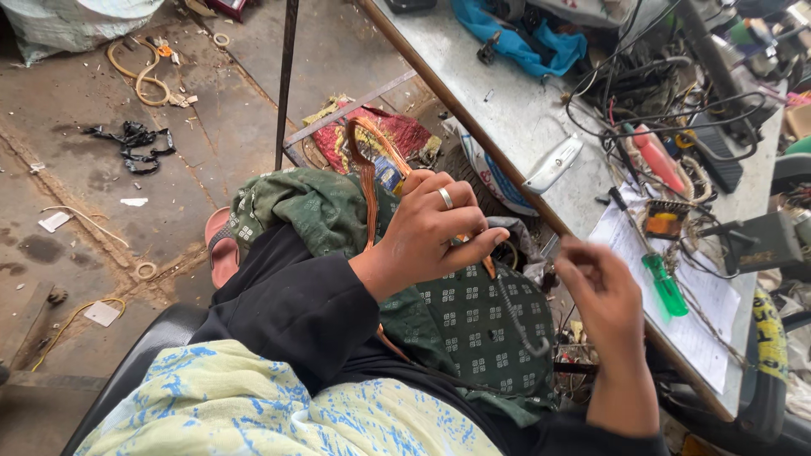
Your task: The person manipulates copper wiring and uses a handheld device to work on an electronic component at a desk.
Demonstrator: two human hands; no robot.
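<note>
My left hand, with a ring on one finger, is closed on a flat bundle of copper-coloured wire that loops up over my lap. My right hand hovers just to the right, slightly blurred, its fingers curled together near the table edge; whether it pinches a thin strand I cannot tell. Both hands are above my green patterned clothing.
A grey metal workbench runs along the right, carrying a green-handled screwdriver on white paper, a small wound transformer, tangled cables, a white plastic part and a blue cloth. Scraps lie on the concrete floor.
</note>
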